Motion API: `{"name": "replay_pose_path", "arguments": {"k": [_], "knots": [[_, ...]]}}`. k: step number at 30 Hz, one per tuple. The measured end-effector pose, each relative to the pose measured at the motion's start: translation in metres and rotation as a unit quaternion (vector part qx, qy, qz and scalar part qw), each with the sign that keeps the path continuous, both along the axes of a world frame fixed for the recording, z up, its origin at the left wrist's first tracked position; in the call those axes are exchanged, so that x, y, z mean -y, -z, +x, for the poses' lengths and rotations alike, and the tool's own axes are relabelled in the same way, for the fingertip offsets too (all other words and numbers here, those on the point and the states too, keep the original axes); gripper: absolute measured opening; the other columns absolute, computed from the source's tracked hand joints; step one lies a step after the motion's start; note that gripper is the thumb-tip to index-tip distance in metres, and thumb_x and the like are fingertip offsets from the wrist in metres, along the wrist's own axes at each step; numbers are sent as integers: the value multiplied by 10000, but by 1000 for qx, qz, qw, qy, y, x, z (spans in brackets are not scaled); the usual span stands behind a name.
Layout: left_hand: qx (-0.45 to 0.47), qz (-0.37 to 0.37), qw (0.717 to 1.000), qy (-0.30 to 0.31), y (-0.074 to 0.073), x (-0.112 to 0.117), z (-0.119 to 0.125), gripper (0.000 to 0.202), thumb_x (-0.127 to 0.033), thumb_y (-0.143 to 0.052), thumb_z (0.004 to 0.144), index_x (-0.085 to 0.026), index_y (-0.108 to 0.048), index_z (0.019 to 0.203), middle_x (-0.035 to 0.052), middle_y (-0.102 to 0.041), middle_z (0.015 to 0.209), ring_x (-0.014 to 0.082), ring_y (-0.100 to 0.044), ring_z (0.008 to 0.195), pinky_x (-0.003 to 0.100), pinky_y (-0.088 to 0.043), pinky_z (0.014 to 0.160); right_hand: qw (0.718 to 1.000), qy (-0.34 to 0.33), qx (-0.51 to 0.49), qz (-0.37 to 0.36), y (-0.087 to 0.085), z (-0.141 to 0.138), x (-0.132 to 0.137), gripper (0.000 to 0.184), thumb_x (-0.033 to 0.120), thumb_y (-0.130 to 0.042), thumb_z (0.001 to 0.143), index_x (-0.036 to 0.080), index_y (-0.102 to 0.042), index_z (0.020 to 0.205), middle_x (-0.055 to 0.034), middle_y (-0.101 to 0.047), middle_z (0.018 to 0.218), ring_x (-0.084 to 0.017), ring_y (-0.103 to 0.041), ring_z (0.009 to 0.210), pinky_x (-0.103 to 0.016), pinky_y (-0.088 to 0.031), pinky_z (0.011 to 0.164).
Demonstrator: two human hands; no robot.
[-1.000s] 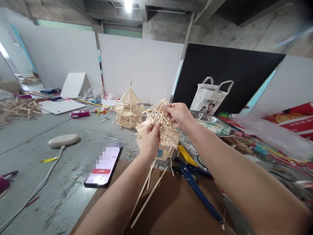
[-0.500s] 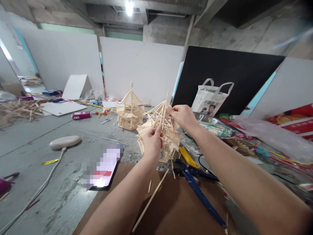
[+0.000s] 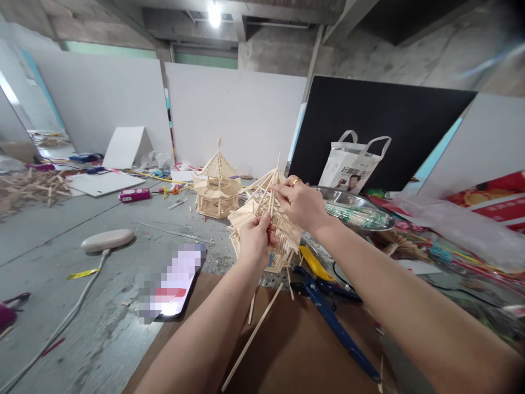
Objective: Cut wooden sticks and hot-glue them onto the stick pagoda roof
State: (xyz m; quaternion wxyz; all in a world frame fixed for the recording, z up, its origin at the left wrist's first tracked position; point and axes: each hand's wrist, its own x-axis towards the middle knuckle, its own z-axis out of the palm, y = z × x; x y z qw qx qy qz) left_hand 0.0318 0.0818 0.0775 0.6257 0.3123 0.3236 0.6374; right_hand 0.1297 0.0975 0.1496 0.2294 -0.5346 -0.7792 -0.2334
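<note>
A model roof of thin wooden sticks (image 3: 251,210) is held up above the floor in front of me. My left hand (image 3: 255,238) grips its lower middle, fingers closed round the sticks. At the peak, my right hand (image 3: 298,203) pinches the sticks near the top, a ring on one finger. Long loose sticks (image 3: 255,328) hang down from the model over a brown cardboard sheet (image 3: 295,350). A finished stick pavilion (image 3: 217,181) stands behind on the grey floor.
Blue-handled shears (image 3: 332,323) and a yellow tool (image 3: 314,261) lie right of the cardboard. A phone (image 3: 174,282) lies at left, beyond it a white oval device (image 3: 107,239) with a cable. A metal basin (image 3: 361,213), a white tote bag (image 3: 353,164) and white boards stand behind.
My right hand has come down from the roof's tip onto its upper side. My left hand has shifted slightly up the model. The dangling sticks hang a little differently.
</note>
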Motion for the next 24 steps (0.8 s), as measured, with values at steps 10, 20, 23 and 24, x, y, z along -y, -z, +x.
{"name": "replay_pose_path", "arguments": {"k": [10, 20, 23, 24], "knots": [[81, -45, 995, 39, -1, 0, 0, 151, -257, -540, 724, -108, -544, 742, -30, -517, 485, 22, -391, 309, 148, -281, 322, 997, 26, 74, -7, 2, 3, 1, 380, 275, -344, 834, 323, -458, 1193, -40, -513, 1012, -143, -494, 760, -244, -313, 525], [135, -66, 984, 95, 2, -3, 0, 164, -263, -493, 772, -114, -563, 774, -24, -542, 504, 17, -411, 321, 136, -328, 335, 996, 27, 87, -1, 2, 4, 2, 366, 311, -331, 847, 319, -461, 1190, -52, -521, 1002, -145, -502, 758, -241, -278, 495], [142, -68, 982, 105, 2, -5, 0, 166, -267, -489, 777, -116, -557, 778, -29, -537, 494, 15, -411, 319, 131, -323, 335, 996, 24, 89, 6, 2, 5, 1, 365, 319, -320, 851, 318, -464, 1186, -49, -520, 1001, -148, -501, 750, -243, -277, 492], [142, -69, 982, 106, 2, -5, 0, 168, -270, -487, 779, -116, -554, 777, -30, -533, 490, 16, -411, 319, 130, -321, 334, 996, 24, 89, 6, 3, 5, 1, 367, 323, -318, 852, 316, -463, 1188, -51, -518, 1005, -150, -500, 749, -243, -276, 492]]}}
